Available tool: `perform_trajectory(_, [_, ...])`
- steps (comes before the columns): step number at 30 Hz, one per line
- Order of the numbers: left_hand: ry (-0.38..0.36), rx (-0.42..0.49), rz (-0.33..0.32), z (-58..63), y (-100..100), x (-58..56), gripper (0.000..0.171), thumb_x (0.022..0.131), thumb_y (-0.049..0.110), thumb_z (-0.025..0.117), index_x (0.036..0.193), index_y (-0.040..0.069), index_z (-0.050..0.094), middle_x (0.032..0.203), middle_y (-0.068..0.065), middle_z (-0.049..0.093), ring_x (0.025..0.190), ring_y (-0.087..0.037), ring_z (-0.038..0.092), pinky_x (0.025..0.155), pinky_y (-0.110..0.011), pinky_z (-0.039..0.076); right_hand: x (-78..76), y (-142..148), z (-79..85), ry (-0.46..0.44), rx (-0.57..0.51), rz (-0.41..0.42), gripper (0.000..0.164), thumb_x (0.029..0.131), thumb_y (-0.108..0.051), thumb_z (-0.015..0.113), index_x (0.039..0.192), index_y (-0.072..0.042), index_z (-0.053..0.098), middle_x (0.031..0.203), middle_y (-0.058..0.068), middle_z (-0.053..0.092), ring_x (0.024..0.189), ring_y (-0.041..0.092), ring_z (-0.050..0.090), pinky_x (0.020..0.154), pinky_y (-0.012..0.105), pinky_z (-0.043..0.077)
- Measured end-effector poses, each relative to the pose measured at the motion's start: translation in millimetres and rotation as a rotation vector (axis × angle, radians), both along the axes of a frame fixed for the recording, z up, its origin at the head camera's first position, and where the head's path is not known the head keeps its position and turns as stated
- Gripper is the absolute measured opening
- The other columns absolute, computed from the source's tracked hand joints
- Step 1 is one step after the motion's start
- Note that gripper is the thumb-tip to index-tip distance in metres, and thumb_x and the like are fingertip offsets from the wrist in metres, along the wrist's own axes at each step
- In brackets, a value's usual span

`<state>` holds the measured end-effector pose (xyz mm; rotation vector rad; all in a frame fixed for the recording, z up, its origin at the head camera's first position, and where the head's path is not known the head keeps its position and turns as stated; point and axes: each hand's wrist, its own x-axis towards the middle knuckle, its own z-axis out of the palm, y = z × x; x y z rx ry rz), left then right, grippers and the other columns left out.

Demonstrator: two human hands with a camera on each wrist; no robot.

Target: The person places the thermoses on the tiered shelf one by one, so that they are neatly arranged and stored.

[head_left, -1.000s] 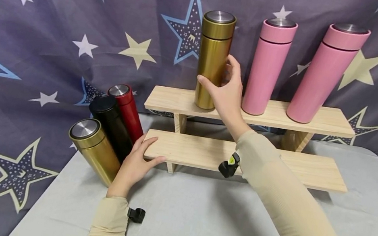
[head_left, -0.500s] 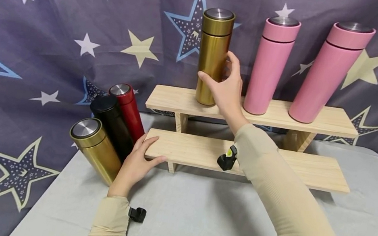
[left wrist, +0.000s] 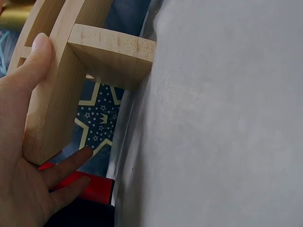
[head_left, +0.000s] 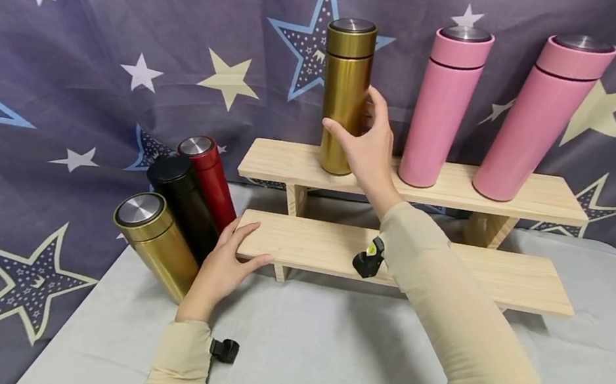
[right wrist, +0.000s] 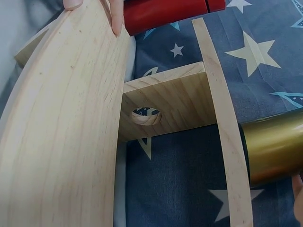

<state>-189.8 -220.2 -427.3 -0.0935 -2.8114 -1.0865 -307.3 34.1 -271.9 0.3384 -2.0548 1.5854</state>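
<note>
On the upper board of a two-tier wooden rack, a gold thermos stands nearly upright at the left. My right hand grips its lower half, the thumb in front and the fingers round the right side, partly hidden. In the right wrist view, only the thermos's lower end shows beside the upper board. My left hand holds the left end of the lower board between thumb and fingers. The left wrist view shows its thumb lying against the board, while two fingers stretch out below the end.
Two pink thermoses stand on the upper board, right of the gold one. Left of the rack, a red thermos, a black thermos and another gold thermos stand close together on the grey-covered table. A star-patterned curtain hangs behind.
The gold thermos's top has shifted slightly left, with my right hand still round it. The pink thermoses and the rack's right end appear slightly farther right. My left hand has hardly moved.
</note>
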Motion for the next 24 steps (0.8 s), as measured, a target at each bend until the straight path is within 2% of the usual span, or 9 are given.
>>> perform_trajectory(14, [0.006,-0.01,-0.005,-0.4,-0.3,-0.4,0.084,0.079,0.07,0.068,0.148,0.029,0.044,0.162,-0.007,0.021,0.139,-0.036,0.037,0.105,-0.058,0.036,-0.4,0.1,-2.0,-0.019,0.035,0.015,0.086,0.08,-0.04,0.083,0.15,-0.023,0.037,0.134,0.004,0.056,0.112,0.015,0.053,0.094,0.028,0.042])
perform_trajectory(24, [0.001,-0.008,-0.004,0.4,-0.5,0.2,0.084,0.079,0.07,0.068,0.148,0.029,0.045,0.162,-0.006,0.02,0.139,-0.035,0.037,0.106,-0.058,0.036,4.0,-1.3,-2.4,-0.012,0.053,0.01,0.081,0.083,-0.032,0.082,0.149,-0.016,0.038,0.139,0.005,0.052,0.124,0.013,0.049,0.102,0.024,0.038])
